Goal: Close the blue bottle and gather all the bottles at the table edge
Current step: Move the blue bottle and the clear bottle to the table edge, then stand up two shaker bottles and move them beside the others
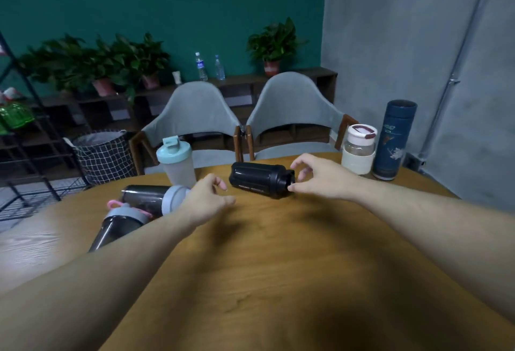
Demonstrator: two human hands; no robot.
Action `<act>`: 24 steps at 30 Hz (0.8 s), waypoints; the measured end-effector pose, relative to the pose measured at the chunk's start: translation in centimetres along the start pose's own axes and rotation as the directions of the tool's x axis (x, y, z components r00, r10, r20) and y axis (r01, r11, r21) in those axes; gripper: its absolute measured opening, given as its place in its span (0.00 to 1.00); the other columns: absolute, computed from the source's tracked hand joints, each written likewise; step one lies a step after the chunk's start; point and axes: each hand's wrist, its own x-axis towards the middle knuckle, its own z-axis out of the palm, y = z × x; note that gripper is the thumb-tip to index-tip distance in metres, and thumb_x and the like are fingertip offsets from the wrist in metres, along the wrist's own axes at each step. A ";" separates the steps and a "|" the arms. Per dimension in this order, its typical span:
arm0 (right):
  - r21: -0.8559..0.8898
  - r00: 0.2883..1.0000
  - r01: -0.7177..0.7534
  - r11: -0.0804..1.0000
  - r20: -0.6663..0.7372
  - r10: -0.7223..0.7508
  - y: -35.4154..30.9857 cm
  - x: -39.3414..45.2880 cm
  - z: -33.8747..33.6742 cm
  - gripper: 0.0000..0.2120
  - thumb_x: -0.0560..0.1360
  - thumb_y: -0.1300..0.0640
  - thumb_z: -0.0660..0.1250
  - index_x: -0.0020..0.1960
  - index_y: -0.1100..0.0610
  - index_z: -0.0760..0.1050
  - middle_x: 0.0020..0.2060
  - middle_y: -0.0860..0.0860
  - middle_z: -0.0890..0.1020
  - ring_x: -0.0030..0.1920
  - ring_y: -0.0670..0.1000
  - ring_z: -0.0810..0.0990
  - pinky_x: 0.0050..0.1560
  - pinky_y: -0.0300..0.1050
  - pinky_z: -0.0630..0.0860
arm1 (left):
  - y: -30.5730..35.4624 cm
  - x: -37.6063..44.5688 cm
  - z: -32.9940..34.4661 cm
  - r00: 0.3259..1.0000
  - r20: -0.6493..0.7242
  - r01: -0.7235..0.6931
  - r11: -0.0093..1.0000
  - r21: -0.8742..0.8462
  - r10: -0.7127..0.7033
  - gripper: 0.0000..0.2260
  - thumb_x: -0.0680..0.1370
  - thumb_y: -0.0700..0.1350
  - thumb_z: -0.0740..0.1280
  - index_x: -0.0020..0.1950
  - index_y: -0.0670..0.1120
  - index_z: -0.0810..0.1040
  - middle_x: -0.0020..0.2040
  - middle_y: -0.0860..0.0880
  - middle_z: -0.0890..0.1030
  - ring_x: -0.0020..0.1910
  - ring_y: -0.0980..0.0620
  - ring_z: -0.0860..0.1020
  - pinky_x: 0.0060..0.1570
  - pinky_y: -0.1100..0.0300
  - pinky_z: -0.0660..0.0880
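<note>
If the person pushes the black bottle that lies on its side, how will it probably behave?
The black bottle is round and lies on its side on the smooth wooden table, so it will probably roll when pushed. The ribbed body may give some grip. The right hand, fingers open at its mouth end, looks placed to stop it.

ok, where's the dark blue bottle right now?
The dark blue bottle stands upright at the far right of the table, by the grey wall, right beside the glass bottle with the white lid.
</note>
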 end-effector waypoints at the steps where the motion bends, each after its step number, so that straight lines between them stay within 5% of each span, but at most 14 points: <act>1: -0.043 1.000 0.006 0.999 -0.010 -0.006 -0.4 0.4 0.4 0.25 0.74 0.46 0.74 0.68 0.48 0.71 0.55 0.48 0.80 0.49 0.46 0.79 0.47 0.42 0.78 | -0.4 0.3 -0.9 1.000 0.003 -0.015 0.998 0.054 0.015 0.16 0.75 0.46 0.75 0.58 0.47 0.72 0.52 0.47 0.73 0.39 0.50 0.74 0.30 0.59 0.72; 3: -0.142 1.000 0.019 0.990 -0.022 -0.022 -1.4 1.9 1.5 0.28 0.73 0.44 0.74 0.70 0.47 0.70 0.59 0.48 0.79 0.51 0.45 0.78 0.47 0.41 0.77 | -1.5 1.2 -2.9 0.998 0.028 -0.055 0.963 0.263 0.050 0.24 0.73 0.49 0.76 0.64 0.52 0.70 0.59 0.48 0.71 0.51 0.48 0.74 0.43 0.52 0.78; 5: -0.240 0.999 0.025 0.970 -0.025 -0.032 -2.3 3.7 2.6 0.31 0.73 0.42 0.74 0.72 0.47 0.69 0.63 0.50 0.78 0.58 0.49 0.78 0.54 0.45 0.78 | -2.8 2.3 -4.6 0.995 0.064 -0.103 0.855 0.509 0.082 0.34 0.70 0.52 0.77 0.72 0.55 0.65 0.68 0.49 0.68 0.65 0.47 0.68 0.63 0.49 0.70; 9: -0.408 0.998 0.059 0.911 0.015 -0.058 -3.8 7.5 4.8 0.35 0.73 0.41 0.73 0.75 0.49 0.66 0.65 0.51 0.78 0.62 0.52 0.76 0.59 0.49 0.77 | -5.6 4.9 -7.1 0.978 0.193 -0.197 0.629 0.752 0.075 0.49 0.65 0.58 0.79 0.79 0.55 0.56 0.77 0.51 0.61 0.77 0.47 0.58 0.74 0.49 0.58; 14: -0.567 0.999 0.034 0.823 0.044 -0.011 -4.1 12.3 7.0 0.40 0.71 0.37 0.73 0.77 0.50 0.63 0.67 0.52 0.77 0.65 0.55 0.74 0.60 0.52 0.77 | -7.5 8.2 -7.8 0.960 0.281 -0.235 0.492 0.838 -0.019 0.53 0.63 0.59 0.80 0.80 0.52 0.55 0.79 0.48 0.63 0.78 0.46 0.59 0.75 0.50 0.56; 18: -0.629 0.996 -0.009 0.777 0.064 0.063 -3.6 15.2 7.9 0.44 0.68 0.34 0.73 0.77 0.50 0.62 0.66 0.53 0.78 0.64 0.56 0.75 0.56 0.52 0.78 | -8.5 10.0 -7.3 0.920 0.378 -0.284 0.487 0.826 -0.103 0.56 0.61 0.59 0.82 0.81 0.55 0.53 0.77 0.48 0.67 0.76 0.46 0.65 0.73 0.48 0.62; 24: -0.615 0.974 -0.100 0.782 0.099 0.203 -3.0 16.5 8.6 0.46 0.67 0.35 0.76 0.77 0.51 0.60 0.59 0.53 0.80 0.54 0.55 0.80 0.46 0.49 0.80 | -9.1 11.0 -6.9 0.920 0.385 -0.303 0.490 0.817 -0.074 0.51 0.65 0.49 0.82 0.79 0.57 0.53 0.70 0.49 0.69 0.64 0.47 0.74 0.57 0.51 0.79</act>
